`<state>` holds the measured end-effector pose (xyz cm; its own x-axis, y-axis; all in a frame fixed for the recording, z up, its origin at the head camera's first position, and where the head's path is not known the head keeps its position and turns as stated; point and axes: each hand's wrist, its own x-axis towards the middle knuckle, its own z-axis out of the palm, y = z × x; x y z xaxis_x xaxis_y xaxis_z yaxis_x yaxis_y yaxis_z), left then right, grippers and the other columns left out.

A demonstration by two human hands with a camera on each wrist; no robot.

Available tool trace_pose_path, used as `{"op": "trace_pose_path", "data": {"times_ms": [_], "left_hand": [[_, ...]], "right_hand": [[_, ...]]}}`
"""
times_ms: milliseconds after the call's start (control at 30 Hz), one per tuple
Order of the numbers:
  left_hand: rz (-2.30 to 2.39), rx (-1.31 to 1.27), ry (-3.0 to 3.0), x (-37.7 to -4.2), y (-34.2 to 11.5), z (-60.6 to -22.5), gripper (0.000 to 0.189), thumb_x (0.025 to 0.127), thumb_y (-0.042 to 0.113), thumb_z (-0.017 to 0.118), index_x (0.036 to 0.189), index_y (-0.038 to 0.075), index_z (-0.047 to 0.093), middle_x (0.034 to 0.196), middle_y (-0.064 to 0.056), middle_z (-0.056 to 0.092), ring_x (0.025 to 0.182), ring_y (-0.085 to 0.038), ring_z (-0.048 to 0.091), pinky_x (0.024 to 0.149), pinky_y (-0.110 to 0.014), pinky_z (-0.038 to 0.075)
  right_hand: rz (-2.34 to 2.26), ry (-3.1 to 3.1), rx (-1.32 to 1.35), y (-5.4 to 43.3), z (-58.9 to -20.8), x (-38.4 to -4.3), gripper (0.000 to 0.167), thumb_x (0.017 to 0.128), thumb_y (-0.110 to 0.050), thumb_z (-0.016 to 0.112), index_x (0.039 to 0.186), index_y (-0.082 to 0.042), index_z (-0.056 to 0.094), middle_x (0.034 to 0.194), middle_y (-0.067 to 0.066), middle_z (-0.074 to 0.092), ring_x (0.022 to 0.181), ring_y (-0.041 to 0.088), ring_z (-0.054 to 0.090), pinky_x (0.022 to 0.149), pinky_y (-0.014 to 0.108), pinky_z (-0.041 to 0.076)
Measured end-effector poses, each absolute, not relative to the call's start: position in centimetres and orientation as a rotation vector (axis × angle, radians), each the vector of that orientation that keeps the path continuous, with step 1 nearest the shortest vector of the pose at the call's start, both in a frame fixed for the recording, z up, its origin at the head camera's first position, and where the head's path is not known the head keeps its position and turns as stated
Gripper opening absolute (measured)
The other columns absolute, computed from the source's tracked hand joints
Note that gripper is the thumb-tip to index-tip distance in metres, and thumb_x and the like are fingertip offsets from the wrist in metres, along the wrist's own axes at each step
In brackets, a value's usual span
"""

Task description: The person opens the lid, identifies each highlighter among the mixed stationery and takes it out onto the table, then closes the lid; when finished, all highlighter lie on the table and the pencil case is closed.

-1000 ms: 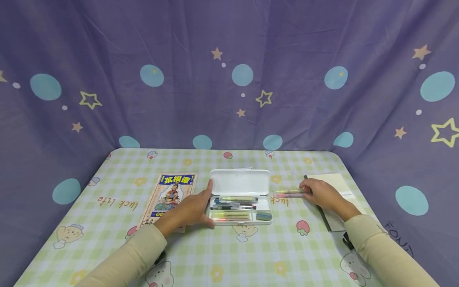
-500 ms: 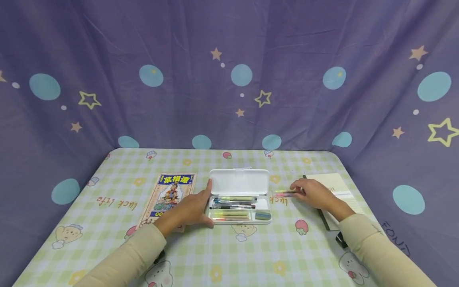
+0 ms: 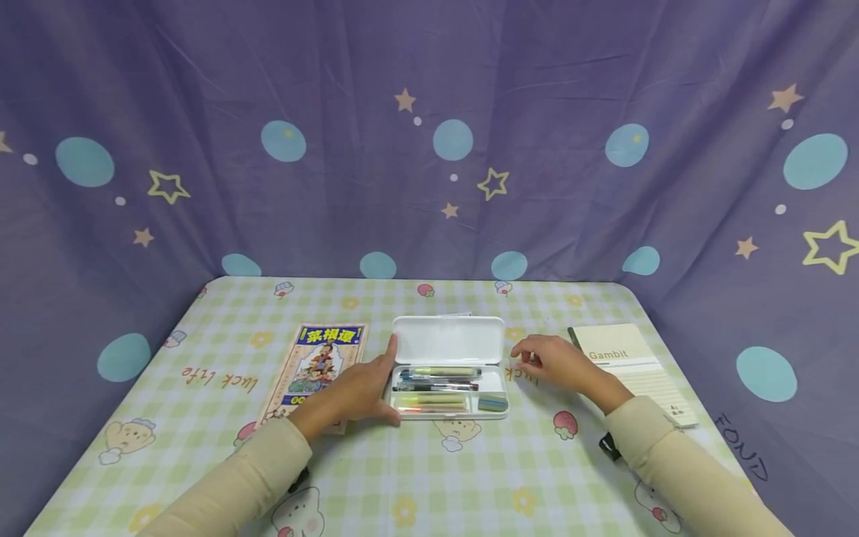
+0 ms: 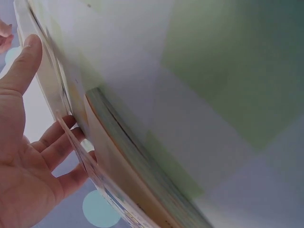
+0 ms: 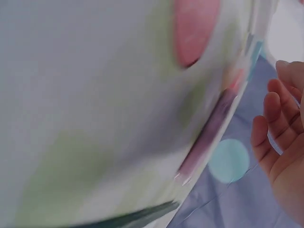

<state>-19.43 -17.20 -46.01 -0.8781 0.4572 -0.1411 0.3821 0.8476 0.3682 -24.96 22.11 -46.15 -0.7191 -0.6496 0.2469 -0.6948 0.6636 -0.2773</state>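
Note:
An open white pencil case (image 3: 448,340) stands mid-table with its lid raised. Several pens (image 3: 439,380) lie in it, with yellow and pink ones (image 3: 432,403) in the front compartment and a grey-blue block (image 3: 493,403) at front right. My left hand (image 3: 359,388) rests at the case's left side, thumb and index finger spread along it. Just right of the case, my right hand (image 3: 557,363) hovers, fingers loosely bent. In the right wrist view a pink-purple pen (image 5: 209,130) lies on the table, apart from those fingers (image 5: 273,109); the head view hides it behind the hand.
A book with an illustrated cover (image 3: 321,369) lies left of the case, partly under my left forearm; its page edges (image 4: 128,152) show in the left wrist view. On the right lies a cream notebook (image 3: 620,343) marked Gambit. A purple curtain (image 3: 443,179) borders the table.
My right hand has moved left, from the pens' right end to beside the case, uncovering more of the notebook. The left hand and the case stay put.

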Motion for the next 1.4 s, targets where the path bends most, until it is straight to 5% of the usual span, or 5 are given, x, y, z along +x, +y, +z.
{"op": "trace_pose_path", "data": {"times_ms": [800,1100,1400], "left_hand": [[0.498,0.642,2.813,-19.3,-17.3,-46.3,0.147,0.067,0.059,0.089,0.163,0.009,-0.01,0.165,-0.018,0.033,0.141,-0.036,0.05,0.119,-0.046,0.04],[0.496,0.63,2.81,-19.3,-17.2,-46.1,0.147,0.067,0.06,0.089,0.163,0.01,-0.011,0.165,-0.017,0.033,0.14,-0.036,0.051,0.119,-0.047,0.04],[0.491,0.628,2.808,-19.3,-17.2,-46.2,0.148,0.066,0.06,0.089,0.163,0.01,-0.012,0.166,-0.016,0.031,0.14,-0.036,0.051,0.12,-0.047,0.04]], "right_hand": [[0.374,-2.753,1.339,14.5,-46.2,-24.5,0.026,0.091,-0.019,0.076,0.117,-0.02,0.076,0.095,-0.007,0.07,0.073,0.005,0.063,0.064,0.022,0.052],[0.219,-2.763,1.333,13.9,-46.2,-24.2,0.033,0.093,-0.022,0.074,0.126,-0.024,0.074,0.085,-0.006,0.061,0.061,0.002,0.041,0.051,0.018,0.033],[0.268,-2.731,1.344,13.9,-46.4,-23.9,0.03,0.092,-0.02,0.075,0.122,-0.022,0.077,0.089,-0.004,0.063,0.063,0.001,0.044,0.052,0.017,0.034]]}}
